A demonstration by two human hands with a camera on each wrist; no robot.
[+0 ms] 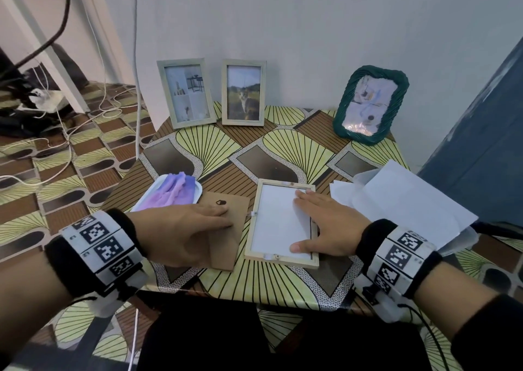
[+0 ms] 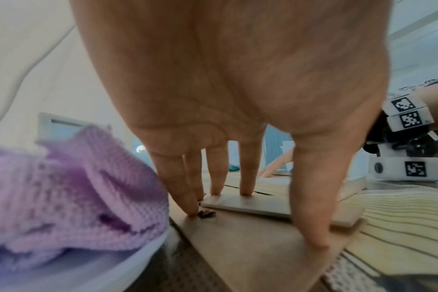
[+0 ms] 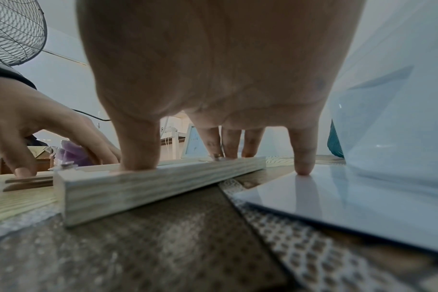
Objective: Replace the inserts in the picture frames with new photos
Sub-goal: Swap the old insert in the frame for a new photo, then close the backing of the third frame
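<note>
Worktop (image 1: 294, 144): patterned covering, fills the centre of the head view; carries everything below.
Loose sheets (image 1: 410, 198): white paper stack, right of centre, partly under the right wrist.
Open frame (image 1: 278, 259): pale wood, face down, lower centre; a white sheet (image 1: 280, 220) lies in its recess, small turn-tabs show on its rails. Judged light and stiff; if glazed, fragile. Best handled by the wooden rails, not by the sheet.
Backing board (image 1: 237, 212): brown card with a small dark hanger, just left of the open frame. Judged thin, light, slightly flexible; best lifted at an edge.
Standing frames: two pale wood frames (image 1: 185, 93) (image 1: 244, 92) and a green woven frame (image 1: 370, 104) lean at the wall, upper centre and upper right, each holding a picture.
Tray (image 1: 147, 201): white, lower left, holding a purple cloth (image 1: 177, 191).
Left hand (image 1: 184, 223): flat, fingers extended, pressing on the backing board; grips nothing.
Right hand (image 1: 322, 223): flat, fingers straight on the white sheet and near rail, little finger down on a loose sheet beside the frame; grips nothing.
Assessment: sheet appears seated; backing board not yet refitted.
</note>
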